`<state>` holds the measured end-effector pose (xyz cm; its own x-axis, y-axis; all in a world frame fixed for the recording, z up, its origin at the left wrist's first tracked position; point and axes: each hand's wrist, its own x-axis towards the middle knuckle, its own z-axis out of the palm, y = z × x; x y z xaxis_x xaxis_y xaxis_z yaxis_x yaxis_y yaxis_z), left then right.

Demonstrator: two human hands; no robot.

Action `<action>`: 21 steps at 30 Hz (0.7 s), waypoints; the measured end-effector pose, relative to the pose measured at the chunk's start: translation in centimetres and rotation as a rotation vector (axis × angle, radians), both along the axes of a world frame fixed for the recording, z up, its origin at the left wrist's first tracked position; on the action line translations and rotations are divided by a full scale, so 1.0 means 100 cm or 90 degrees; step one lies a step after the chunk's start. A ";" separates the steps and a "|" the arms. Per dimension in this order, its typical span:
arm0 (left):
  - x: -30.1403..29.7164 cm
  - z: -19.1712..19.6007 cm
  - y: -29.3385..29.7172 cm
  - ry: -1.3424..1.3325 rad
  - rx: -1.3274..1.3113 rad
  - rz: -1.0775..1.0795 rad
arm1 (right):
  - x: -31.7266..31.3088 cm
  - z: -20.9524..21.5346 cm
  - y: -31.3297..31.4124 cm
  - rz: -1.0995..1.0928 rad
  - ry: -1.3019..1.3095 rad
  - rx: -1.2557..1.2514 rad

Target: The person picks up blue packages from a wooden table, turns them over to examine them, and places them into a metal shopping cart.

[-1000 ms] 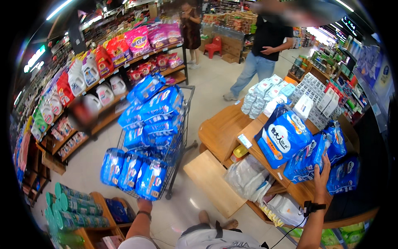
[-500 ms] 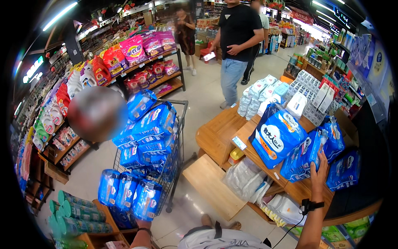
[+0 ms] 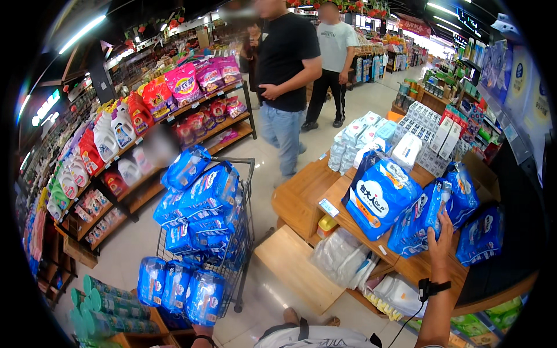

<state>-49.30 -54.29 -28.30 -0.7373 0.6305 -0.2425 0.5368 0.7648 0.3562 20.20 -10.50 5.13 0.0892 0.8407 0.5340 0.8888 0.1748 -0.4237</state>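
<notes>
My right hand (image 3: pixel 439 239) reaches onto a wooden display counter (image 3: pixel 339 200). Its fingers are stretched out against the end of a blue plastic-wrapped diaper pack (image 3: pixel 419 223). Beside that stands a larger blue pack (image 3: pixel 380 197), and two more blue packs (image 3: pixel 480 236) are to the right. At the lower edge, my left wrist (image 3: pixel 203 336) shows under a row of blue packs (image 3: pixel 176 285); those packs hide the left hand's fingers. More blue packs (image 3: pixel 208 188) are heaped in a wire shopping cart (image 3: pixel 248 200) on my left.
Two people (image 3: pixel 289 64) (image 3: pixel 335 52) are in the aisle beyond the cart, with another partly hidden behind. Detergent shelves (image 3: pixel 191 107) line the left. Green canisters (image 3: pixel 110 313) stand at lower left. A low wooden platform (image 3: pixel 297 268) lies between cart and counter.
The person in black has moved left in view, and the person in the pale shirt has come into fuller sight. My right hand stays at the same diaper pack; the view has shifted slightly.
</notes>
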 end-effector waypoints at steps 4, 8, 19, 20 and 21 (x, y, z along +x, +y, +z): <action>0.007 0.005 -0.007 -0.084 0.117 0.022 | -0.001 0.006 0.002 0.010 0.000 0.005; 0.014 0.016 0.000 0.152 -0.117 -0.083 | -0.004 0.013 0.004 0.015 0.006 0.007; 0.022 0.015 -0.003 0.207 -0.153 -0.090 | 0.001 0.011 0.007 0.020 0.016 0.015; 0.017 0.014 -0.003 0.181 -0.150 -0.083 | 0.003 0.007 0.008 0.020 0.012 0.017; 0.012 0.014 -0.004 0.156 -0.147 -0.075 | 0.004 0.004 0.008 0.022 0.012 0.016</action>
<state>-48.06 -54.67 -26.86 -0.7171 0.6632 -0.2142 0.6737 0.7384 0.0308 20.57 -9.73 5.51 0.0714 0.8299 0.5533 0.8737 0.2155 -0.4360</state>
